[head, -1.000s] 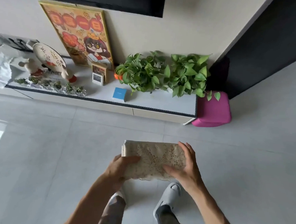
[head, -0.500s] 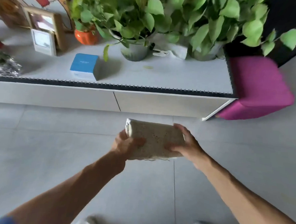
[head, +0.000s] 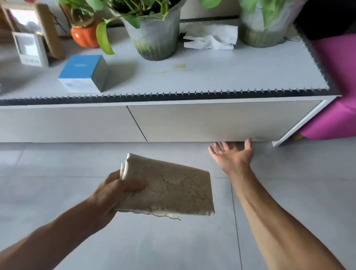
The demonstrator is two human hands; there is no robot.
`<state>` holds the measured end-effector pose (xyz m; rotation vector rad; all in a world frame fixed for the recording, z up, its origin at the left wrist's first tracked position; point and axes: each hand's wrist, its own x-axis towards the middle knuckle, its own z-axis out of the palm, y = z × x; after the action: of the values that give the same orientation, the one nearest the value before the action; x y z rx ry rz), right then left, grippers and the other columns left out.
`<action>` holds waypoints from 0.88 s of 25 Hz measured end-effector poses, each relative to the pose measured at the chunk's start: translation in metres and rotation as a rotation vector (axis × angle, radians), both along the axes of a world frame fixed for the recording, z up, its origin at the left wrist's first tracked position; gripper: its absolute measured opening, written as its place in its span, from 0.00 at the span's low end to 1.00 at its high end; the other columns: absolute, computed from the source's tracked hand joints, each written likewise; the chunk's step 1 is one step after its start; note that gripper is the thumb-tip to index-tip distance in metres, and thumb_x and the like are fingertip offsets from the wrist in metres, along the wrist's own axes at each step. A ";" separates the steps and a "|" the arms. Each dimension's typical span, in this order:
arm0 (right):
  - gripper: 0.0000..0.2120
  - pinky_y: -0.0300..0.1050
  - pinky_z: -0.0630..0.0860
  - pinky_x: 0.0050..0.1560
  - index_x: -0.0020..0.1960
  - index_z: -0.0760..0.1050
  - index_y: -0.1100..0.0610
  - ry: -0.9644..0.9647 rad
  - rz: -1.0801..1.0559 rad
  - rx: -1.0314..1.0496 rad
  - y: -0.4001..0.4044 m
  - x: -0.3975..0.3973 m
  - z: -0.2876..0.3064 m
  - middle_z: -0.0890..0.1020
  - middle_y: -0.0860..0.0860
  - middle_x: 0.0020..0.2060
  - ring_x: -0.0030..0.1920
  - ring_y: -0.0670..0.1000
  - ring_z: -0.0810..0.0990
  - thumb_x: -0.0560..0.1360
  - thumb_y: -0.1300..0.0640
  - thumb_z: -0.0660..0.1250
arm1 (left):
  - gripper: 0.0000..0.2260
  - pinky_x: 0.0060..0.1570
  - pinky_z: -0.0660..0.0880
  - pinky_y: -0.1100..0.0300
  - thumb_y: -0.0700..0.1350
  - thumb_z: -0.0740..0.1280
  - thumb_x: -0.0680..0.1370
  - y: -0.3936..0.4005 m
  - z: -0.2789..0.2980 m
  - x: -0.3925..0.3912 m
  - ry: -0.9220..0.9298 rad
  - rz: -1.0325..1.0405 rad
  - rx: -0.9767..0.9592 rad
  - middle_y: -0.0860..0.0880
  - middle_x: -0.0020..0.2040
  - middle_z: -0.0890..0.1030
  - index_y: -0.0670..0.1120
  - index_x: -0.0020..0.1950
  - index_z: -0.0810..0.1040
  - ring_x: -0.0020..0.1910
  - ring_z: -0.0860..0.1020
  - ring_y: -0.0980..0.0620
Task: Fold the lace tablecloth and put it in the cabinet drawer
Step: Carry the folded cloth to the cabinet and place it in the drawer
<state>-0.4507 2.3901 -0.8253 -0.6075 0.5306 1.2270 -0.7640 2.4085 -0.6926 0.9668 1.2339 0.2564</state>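
- Lace, cream-coloured and folded into a thick oblong, the tablecloth point(head: 168, 186) sits in the left hand point(head: 110, 195), whose thumb pinches its left end from above; the bundle is held over the floor point(head: 46, 190), near the viewer.
- Its long axis runs left to right, roughly along the cabinet front.
- Right hand point(head: 232, 155) holds nothing: fingers spread and straight, palm up, reaching to the lower edge of the right drawer front point(head: 225, 120), which looks closed.
- That drawer lies far and right of the cloth, so the right hand is much nearer to it; likely it pulls while the left brings the bundle forward.
- Potted plants point(head: 155, 30) and a blue box point(head: 83, 74) stand on the cabinet top.
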 end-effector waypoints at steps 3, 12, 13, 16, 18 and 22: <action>0.45 0.64 0.55 0.74 0.78 0.55 0.50 -0.044 -0.035 -0.018 0.006 -0.003 0.006 0.59 0.52 0.78 0.78 0.58 0.56 0.70 0.27 0.61 | 0.17 0.41 0.81 0.54 0.40 0.72 0.69 0.002 0.010 -0.014 -0.145 -0.094 -0.056 0.36 0.55 0.83 0.41 0.57 0.81 0.51 0.83 0.38; 0.38 0.62 0.62 0.72 0.76 0.62 0.55 -0.247 0.292 -0.246 -0.082 -0.039 0.037 0.70 0.60 0.71 0.70 0.63 0.70 0.76 0.30 0.53 | 0.19 0.47 0.81 0.49 0.39 0.74 0.68 0.030 0.062 0.001 -0.520 -0.234 0.072 0.38 0.51 0.84 0.38 0.58 0.80 0.49 0.84 0.39; 0.31 0.58 0.70 0.66 0.73 0.67 0.58 -0.335 0.362 -0.373 -0.099 -0.049 0.046 0.77 0.61 0.63 0.60 0.62 0.78 0.79 0.38 0.57 | 0.17 0.47 0.81 0.49 0.38 0.72 0.68 0.030 0.068 0.009 -0.535 -0.222 0.105 0.39 0.50 0.84 0.39 0.57 0.80 0.48 0.84 0.40; 0.06 0.38 0.73 0.32 0.50 0.80 0.60 -1.081 0.263 -0.566 -0.131 -0.054 0.086 0.82 0.49 0.31 0.31 0.49 0.77 0.77 0.60 0.66 | 0.17 0.48 0.81 0.52 0.39 0.70 0.66 0.035 0.079 0.032 -0.575 -0.152 0.184 0.42 0.49 0.84 0.40 0.55 0.82 0.47 0.84 0.44; 0.07 0.34 0.71 0.35 0.44 0.78 0.54 -1.764 0.075 -0.464 -0.132 -0.041 0.125 0.80 0.44 0.32 0.33 0.46 0.76 0.73 0.65 0.65 | 0.15 0.47 0.81 0.53 0.39 0.69 0.67 0.039 0.085 0.045 -0.604 -0.120 0.210 0.44 0.48 0.85 0.41 0.53 0.83 0.47 0.84 0.46; 0.14 0.52 0.77 0.42 0.55 0.77 0.63 -2.542 0.360 -0.622 -0.121 -0.013 0.170 0.84 0.57 0.45 0.38 0.61 0.81 0.76 0.63 0.56 | 0.13 0.46 0.81 0.54 0.37 0.65 0.71 0.034 0.094 0.060 -0.652 -0.031 0.247 0.44 0.49 0.85 0.42 0.52 0.83 0.49 0.84 0.46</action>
<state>-0.4635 2.2695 -0.6548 -2.1319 -1.4567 -0.2078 -0.7038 2.4427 -0.5984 1.0014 0.5960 0.6543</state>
